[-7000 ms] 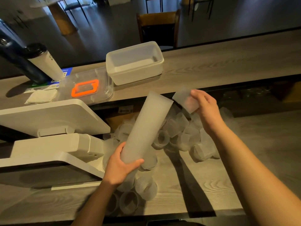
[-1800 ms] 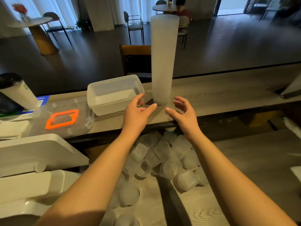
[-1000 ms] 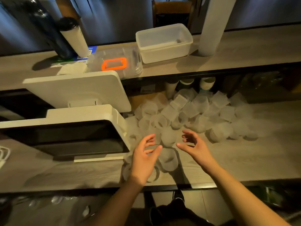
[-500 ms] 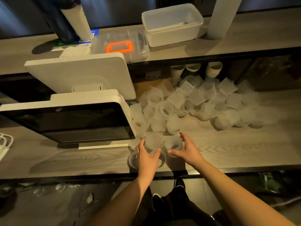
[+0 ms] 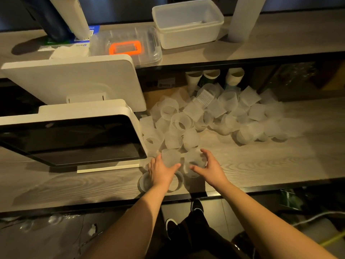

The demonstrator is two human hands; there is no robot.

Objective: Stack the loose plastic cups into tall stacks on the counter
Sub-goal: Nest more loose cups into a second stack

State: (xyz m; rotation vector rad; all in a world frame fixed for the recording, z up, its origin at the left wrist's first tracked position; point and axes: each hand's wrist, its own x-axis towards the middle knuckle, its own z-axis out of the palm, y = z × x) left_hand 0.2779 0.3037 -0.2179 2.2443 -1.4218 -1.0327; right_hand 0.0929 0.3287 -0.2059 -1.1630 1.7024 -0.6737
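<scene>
While the grey wood-grain worktop (image 5: 261,161) carries a wide heap of loose frosted plastic cups (image 5: 211,116), 1 tall white finished stack (image 5: 242,19) stands on the upper ledge, out of the way. Nearest the edge, the left hand (image 5: 161,172) curls its grip round 1 ribbed translucent cup (image 5: 170,157), and the right hand (image 5: 209,169) clasps a second frosted cup (image 5: 195,160), likely to nest them. Half a second ago both hands only reached; 1.8 seconds ago they steadied the stack.
</scene>
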